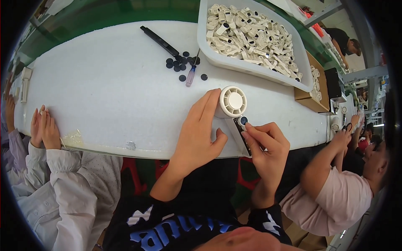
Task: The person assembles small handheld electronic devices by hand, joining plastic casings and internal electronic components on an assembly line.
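On the white tabletop, near its front edge, lies a white device with a round, spoke-vented head point(233, 101) and a straight handle showing a dark strip. My left hand point(197, 131) lies along the left side of the head, fingers stretched out and touching it, thumb apart. Between thumb and fingers of my right hand point(268, 146) is a small white plastic part with a dark round disc point(243, 121), held at the upper end of the handle. My right fingers hide much of this part and some of the handle.
Loose dark discs point(183, 60), a purple-handled screwdriver point(190, 77) and a black pen-shaped tool point(159, 40) lie beyond my hands. A white tub point(251, 67) holds many white parts; a cardboard box point(312, 100) stands beside it. People sit at both sides.
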Demonstrator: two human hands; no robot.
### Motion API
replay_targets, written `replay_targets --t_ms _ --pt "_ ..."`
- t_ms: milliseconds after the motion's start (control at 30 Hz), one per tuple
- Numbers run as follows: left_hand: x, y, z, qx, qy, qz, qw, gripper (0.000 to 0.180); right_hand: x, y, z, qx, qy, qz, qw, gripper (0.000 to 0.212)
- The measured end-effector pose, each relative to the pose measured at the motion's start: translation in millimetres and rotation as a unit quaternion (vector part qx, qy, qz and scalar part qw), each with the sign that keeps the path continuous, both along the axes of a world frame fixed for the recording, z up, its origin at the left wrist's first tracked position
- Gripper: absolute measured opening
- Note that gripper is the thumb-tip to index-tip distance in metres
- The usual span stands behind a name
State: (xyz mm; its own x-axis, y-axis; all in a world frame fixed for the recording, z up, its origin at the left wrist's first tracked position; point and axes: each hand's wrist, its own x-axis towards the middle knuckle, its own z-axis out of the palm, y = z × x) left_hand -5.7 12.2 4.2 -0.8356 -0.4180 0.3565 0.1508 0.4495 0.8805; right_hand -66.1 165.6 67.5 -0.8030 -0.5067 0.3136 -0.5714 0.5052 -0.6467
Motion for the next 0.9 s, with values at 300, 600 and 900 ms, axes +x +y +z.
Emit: replay_targets --t_ms 300,600,900 --pt "2.5 -2.0 4.8 -0.01 -0.008 -0.025 1.0 0.08 -5.4 1.5 -0.3 0.007 0.023 0.034 0.999 0.023" --pt "-1.9 -1.6 1.4 -0.006 -0.002 -0.01 1.0 0.076 -5.5 3.2 7.4 0.032 -0.009 0.023 0.999 0.021" --pt "0.1 -1.7 1.7 -0.017 -0.008 -0.014 1.0 0.077 5.3 -1.6 -2.6 0.005 0.011 -0.03 0.999 0.022"
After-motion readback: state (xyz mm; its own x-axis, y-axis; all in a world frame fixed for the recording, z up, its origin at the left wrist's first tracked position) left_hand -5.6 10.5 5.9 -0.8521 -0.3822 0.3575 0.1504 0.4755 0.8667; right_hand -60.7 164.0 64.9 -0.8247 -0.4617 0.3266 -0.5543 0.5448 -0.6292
